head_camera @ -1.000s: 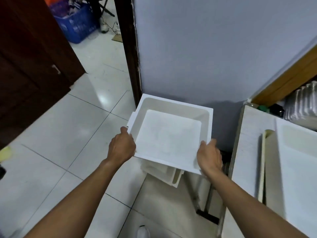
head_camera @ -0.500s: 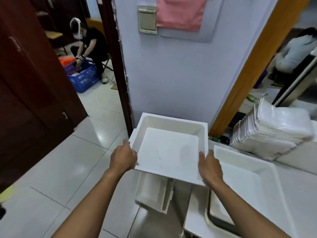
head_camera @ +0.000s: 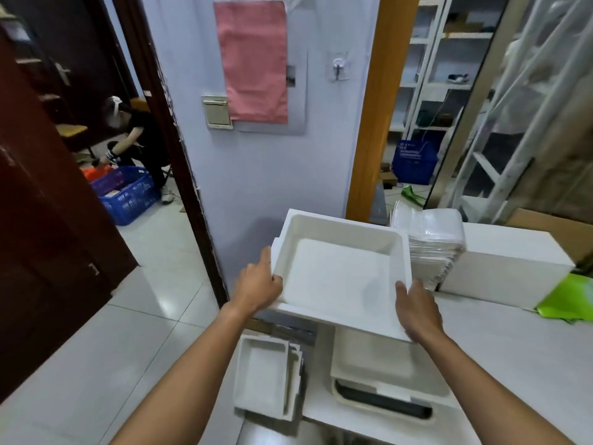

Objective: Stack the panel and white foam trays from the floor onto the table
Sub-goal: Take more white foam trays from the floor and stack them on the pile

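Both bare hands carry a square white foam tray (head_camera: 341, 277) with a raised rim and a flat floor, held open side up and tilted slightly toward the camera. The left hand (head_camera: 258, 288) grips the tray's left edge with the thumb over the rim and the fingers hidden beneath it; the right hand (head_camera: 417, 311) clasps the near right corner, thumb on top of the rim and fingers wrapped under. Compared with half a second ago, the tray has been lifted higher and carried to the right, so that it now hangs over the left end of the white table (head_camera: 500, 348) instead of mostly over the floor. Under it on the table sits another white foam tray (head_camera: 385, 367), resting on a cream-rimmed panel with a dark face (head_camera: 382, 403), whose near edge sticks out in front. A small stack of white foam trays (head_camera: 268, 380) remains on the pale tiled floor (head_camera: 138, 332) beside the table's left edge, and it now appears lower in the view than before. The view has also tipped upward: more of the pale blue wall (head_camera: 266, 175) with its pink sheet (head_camera: 252, 59) shows, and a pile of clear plastic bags (head_camera: 430, 242) stands on the table just behind the held tray, next to a long white box (head_camera: 507, 261).
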